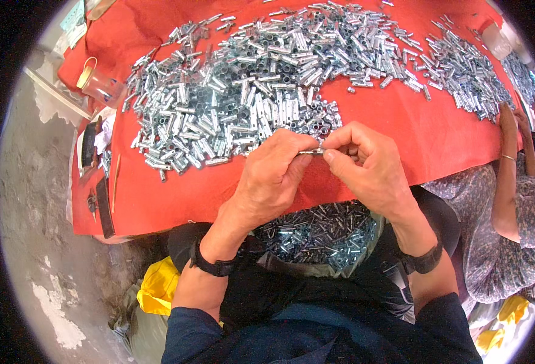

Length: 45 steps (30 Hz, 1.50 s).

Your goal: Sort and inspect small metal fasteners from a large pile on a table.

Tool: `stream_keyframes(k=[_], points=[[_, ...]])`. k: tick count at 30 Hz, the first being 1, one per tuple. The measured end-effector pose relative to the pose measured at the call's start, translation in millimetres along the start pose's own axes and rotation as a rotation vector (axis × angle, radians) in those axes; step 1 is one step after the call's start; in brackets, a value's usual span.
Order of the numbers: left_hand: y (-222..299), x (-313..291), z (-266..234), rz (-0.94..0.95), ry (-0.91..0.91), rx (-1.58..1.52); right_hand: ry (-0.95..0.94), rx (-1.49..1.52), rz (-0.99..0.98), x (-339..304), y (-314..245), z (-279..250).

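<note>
Pinched between the thumb and finger of my left hand (272,173) is a small silvery metal tube (310,151), lying roughly level just above the red cloth. My right hand (369,167) is closed at the tube's right end, thumb and forefinger pressed together there. Whether a separate small part sits in the right fingertips is too small to tell. Beyond both hands spreads a big heap of similar shiny tubes (237,91), several with holes in their sides. Below the hands, between my legs, a lined container (364,258) holds many thin dark and silvery metal pieces (316,233).
A red cloth (395,124) covers the work surface. A second tube pile (467,73) lies at the right, near another person's hand (507,118). At the left are a clear plastic jar (103,85), a dark flat bar (104,207) and a wall (37,212). A yellow bag (160,285) sits below.
</note>
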State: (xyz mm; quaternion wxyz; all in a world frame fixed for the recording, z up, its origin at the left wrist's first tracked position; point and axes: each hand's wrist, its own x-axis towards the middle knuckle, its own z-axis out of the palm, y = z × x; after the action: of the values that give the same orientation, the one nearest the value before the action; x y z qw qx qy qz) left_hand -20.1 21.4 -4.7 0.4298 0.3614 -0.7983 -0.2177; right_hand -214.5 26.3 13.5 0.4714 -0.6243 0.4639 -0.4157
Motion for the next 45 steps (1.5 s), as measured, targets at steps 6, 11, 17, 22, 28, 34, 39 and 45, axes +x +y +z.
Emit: stream_keyframes(k=[6,11,17,22,28,34,39,45], points=[[12.0,-6.0,-3.7,-0.163,-0.157,-0.1,-0.086,0.049,0.061,-1.6,-5.6,-2.0],[12.5,-5.7,-1.6,-0.191,-0.195,-0.023,-0.142,0.148,0.08,-6.1,2.9,-2.8],[10.1,-8.3,0.3,-0.159,-0.254,-0.024,-0.25,0.267,0.272,-4.0,-3.2,-7.3],[12.7,-13.5,6.8,0.031,-0.327,0.05,0.0,-0.144,0.068,2.6,4.1,-13.7],[31.8,-4.8,-3.9,-0.039,-0.374,0.345,0.112,-0.45,-0.218,4.9,20.8,-12.2],[-2.3,7.4,-19.2,-0.146,-0.116,0.694,0.049,-0.614,-0.434,13.6,26.4,10.8],[-11.8,7.0,-16.5,-0.097,-0.13,0.657,-0.089,-0.817,-0.403,11.3,26.5,15.1],[-12.3,1.6,-9.9,0.006,-0.107,0.555,-0.074,-0.898,-0.348,10.5,28.3,13.5]])
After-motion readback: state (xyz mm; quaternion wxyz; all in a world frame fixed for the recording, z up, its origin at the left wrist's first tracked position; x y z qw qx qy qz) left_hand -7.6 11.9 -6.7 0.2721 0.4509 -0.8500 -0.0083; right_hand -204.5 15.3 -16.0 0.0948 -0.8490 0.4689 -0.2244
